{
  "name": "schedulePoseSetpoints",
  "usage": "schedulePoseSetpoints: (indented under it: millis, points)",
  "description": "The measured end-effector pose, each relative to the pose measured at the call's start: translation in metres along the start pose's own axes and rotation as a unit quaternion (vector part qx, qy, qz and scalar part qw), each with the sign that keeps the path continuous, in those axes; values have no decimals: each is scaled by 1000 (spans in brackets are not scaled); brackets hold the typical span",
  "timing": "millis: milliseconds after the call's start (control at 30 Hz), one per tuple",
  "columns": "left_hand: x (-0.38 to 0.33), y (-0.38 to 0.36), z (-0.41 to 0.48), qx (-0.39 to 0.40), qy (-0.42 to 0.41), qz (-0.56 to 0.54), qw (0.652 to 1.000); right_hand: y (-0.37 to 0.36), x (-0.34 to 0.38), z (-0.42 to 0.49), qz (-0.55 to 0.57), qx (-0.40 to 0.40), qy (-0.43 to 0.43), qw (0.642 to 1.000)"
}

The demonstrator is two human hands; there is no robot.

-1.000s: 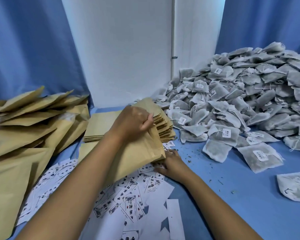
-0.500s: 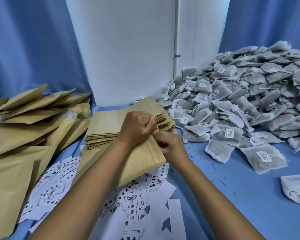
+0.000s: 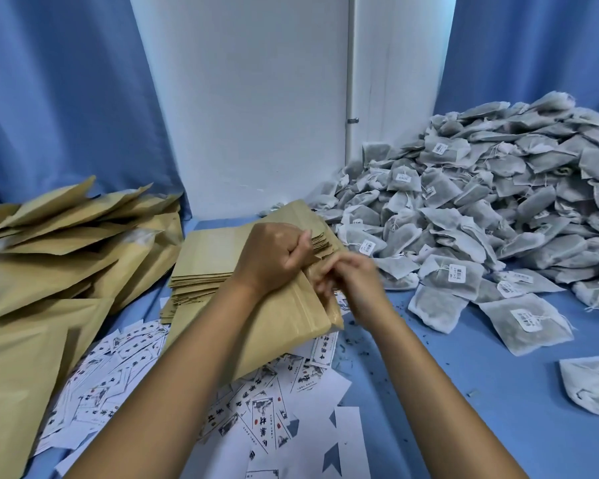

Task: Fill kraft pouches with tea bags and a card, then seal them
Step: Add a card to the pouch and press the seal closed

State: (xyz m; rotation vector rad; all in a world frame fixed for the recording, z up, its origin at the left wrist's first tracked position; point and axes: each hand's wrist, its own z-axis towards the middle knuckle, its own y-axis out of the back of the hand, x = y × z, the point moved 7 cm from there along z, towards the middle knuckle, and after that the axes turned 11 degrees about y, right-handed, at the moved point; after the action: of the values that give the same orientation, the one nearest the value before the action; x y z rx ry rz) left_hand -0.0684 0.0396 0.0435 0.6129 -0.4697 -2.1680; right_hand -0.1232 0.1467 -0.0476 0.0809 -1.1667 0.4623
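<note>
A kraft pouch (image 3: pixel 284 326) lies tilted in front of me, its open top edge at the right. My left hand (image 3: pixel 274 254) grips its upper corner with curled fingers. My right hand (image 3: pixel 350 281) is blurred at the pouch's top edge, its fingers curled at the opening. Behind the hands a stack of empty kraft pouches (image 3: pixel 204 257) lies flat. Printed cards (image 3: pixel 267 420) are scattered below the pouch. A big heap of grey tea bags (image 3: pixel 498 202) fills the right side.
A pile of bulging kraft pouches (image 3: pixel 59 257) lies at the left. Loose tea bags (image 3: pixel 526 323) and dark tea crumbs dot the blue tabletop (image 3: pixel 464 426). A white wall and blue curtains stand behind.
My right hand rose from the cards at the pouch's lower edge to its top edge beside my left hand. The pouch stayed in my left hand.
</note>
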Motion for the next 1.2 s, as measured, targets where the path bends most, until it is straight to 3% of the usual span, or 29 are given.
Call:
schedulePoseSetpoints:
  millis: [33,100,167,233,300,367,500,600,700,733,767,800,867,900,1000,1100,1200]
  points:
    - [0,2,1,-9,-1,-5,1000,17,1,2,48,-72,4,996]
    - [-6,1,1,-8,-16,-25,1000,24,-6,0,45,-90,-36,994]
    - [-19,-5,-1,10,-59,-32,998,4,-20,-5,20,32,-129,991]
    - [-35,-14,-5,45,-116,-19,992,-19,-20,-10,90,99,-191,973]
    - [-47,-22,-11,68,-159,-2,985,-26,-18,-6,108,62,-211,970]
    - [-54,-24,-16,67,-175,10,982,-21,-18,-3,119,-26,-208,970]
    - [-51,-9,-7,37,-129,50,990,-28,2,17,295,-70,-170,938]
    - [-14,21,0,-82,21,140,986,-17,0,33,345,-160,-203,902]
    - [48,51,-31,-218,331,162,904,4,-13,31,325,-247,-199,891]
    - [72,48,-52,-214,450,70,864,12,-23,28,325,-279,-202,881]
    - [92,32,-74,-173,558,-87,807,17,-33,25,342,-308,-201,865]
    - [99,5,-93,-110,629,-283,716,21,-44,21,360,-339,-199,846]
    - [82,-42,-116,-9,651,-571,501,24,-65,17,382,-370,-195,824]
    - [75,-53,-122,4,644,-621,447,22,-71,13,386,-367,-196,823]
    - [82,-67,-137,-34,658,-605,447,21,-76,1,331,-319,-187,868]
    - [99,-73,-154,-74,664,-586,458,38,-74,-13,143,-287,-145,936]
    - [113,-72,-160,-86,666,-563,481,49,-79,-18,69,-282,-140,947]
